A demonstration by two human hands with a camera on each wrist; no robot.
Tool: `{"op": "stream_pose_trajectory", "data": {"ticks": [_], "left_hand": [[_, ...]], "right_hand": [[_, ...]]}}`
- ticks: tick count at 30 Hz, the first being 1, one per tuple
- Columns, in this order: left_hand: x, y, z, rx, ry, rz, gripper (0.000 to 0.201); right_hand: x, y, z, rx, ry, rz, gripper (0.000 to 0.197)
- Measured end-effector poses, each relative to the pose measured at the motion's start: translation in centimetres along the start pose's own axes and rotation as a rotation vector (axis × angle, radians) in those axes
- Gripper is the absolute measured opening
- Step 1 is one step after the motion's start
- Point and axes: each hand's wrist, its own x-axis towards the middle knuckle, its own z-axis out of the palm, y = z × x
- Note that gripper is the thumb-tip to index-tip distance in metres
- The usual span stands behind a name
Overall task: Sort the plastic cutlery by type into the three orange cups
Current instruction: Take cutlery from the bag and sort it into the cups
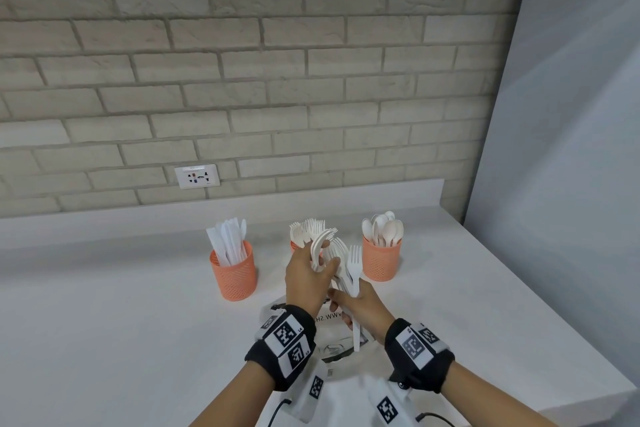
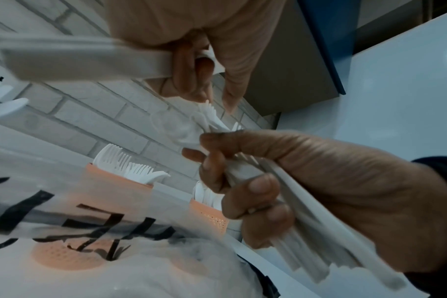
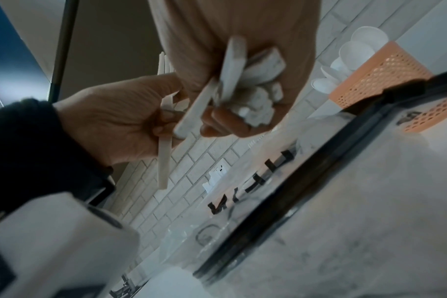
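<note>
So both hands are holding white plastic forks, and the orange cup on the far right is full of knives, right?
Not quite. The orange cup on the far right holds spoons, not knives; the knives stand in the left cup, as the head view shows. The rest is right: the left hand and right hand both hold white forks.

Each of my wrists wears a black band: my left wristband and my right wristband. Both carry white tags printed with black square codes; my forearms are bare.

Wall socket on brick wall; printed plastic bag on counter.
</note>
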Motion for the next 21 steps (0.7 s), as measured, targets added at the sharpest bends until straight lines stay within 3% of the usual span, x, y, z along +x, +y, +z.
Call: {"op": "stream_pose_trajectory", "data": {"ticks": [8,21], "left_hand": [[0.2,-0.2,0.7,0.108,0.011,0.0,0.022],[0.2,-0.5,1.2,0.048,0.029,-0.121,0.027]], "right_hand": [[0.0,0.3,-0.2,0.031,-0.019,0.017,0.007],[0.4,0.8,-0.5,-0.063,0.006,-0.064,0.025]]}}
